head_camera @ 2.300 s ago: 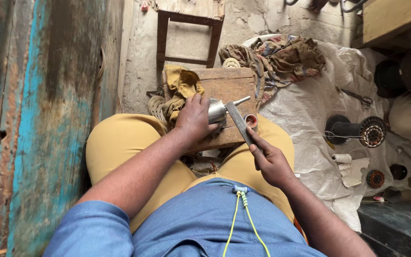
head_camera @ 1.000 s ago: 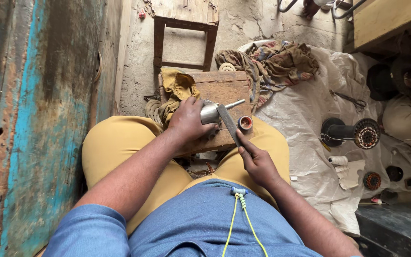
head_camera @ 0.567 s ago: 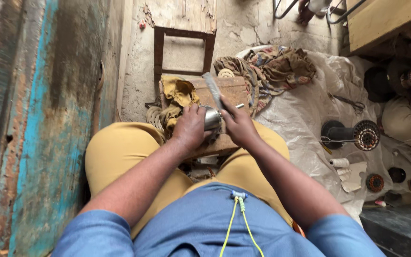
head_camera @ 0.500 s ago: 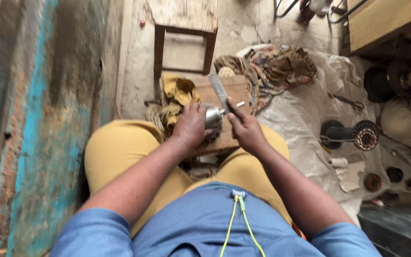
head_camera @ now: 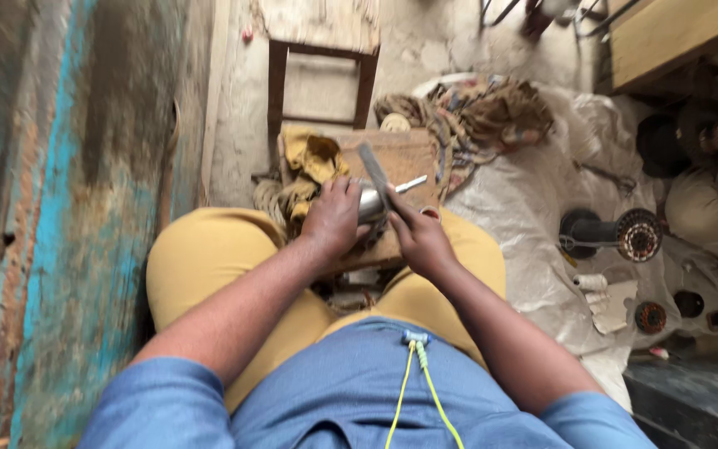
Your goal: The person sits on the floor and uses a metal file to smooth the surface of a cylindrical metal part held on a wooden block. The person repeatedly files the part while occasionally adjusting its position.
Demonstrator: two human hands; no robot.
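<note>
My left hand [head_camera: 334,218] grips a shiny metal cylinder with a thin shaft [head_camera: 376,199] and holds it down on a wooden block [head_camera: 405,158] between my knees. A flat metal file [head_camera: 374,173] lies across the cylinder, and my right hand [head_camera: 420,239] is closed around its near end. Both hands are close together over the block's near edge. A yellow rag [head_camera: 313,162] lies on the block's left side.
A wooden stool frame [head_camera: 322,50] stands beyond the block. A heap of dirty cloth [head_camera: 475,116] lies to the right on a white plastic sheet [head_camera: 533,191]. On the sheet are a motor rotor [head_camera: 612,234] and small parts. A blue painted wall [head_camera: 60,183] rises on the left.
My right hand has pushed the file forward over the cylinder and drawn in close to my left hand. The view has shifted slightly.
</note>
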